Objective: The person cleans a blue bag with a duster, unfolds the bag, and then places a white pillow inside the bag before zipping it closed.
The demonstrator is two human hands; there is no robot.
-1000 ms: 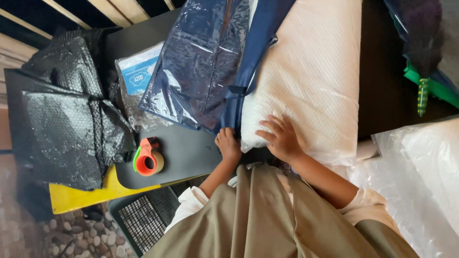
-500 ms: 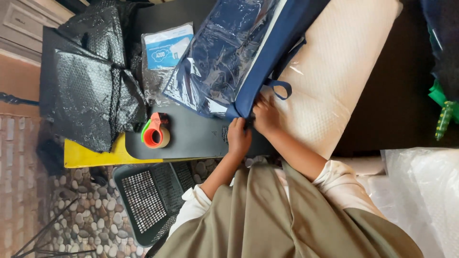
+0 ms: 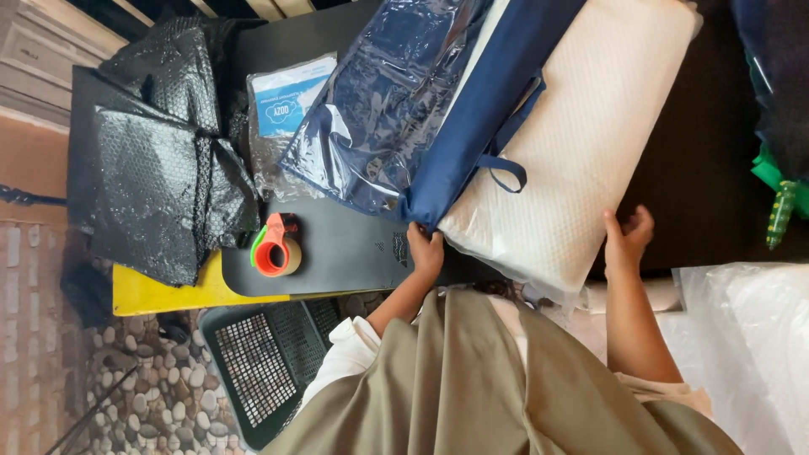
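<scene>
While the left hand (image 3: pixel 424 251) pinches the navy carry bag (image 3: pixel 472 109) at its 6 o'clock corner, the open right hand (image 3: pixel 625 236) braces the white pillow (image 3: pixel 581 143) on the bench (image 3: pixel 337 244). Judged step: bagging; next, mouth must be spread open.

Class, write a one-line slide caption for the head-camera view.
Left hand grips the navy zip bag corner, right hand steadies the white pillow near a tape dispenser.
</scene>
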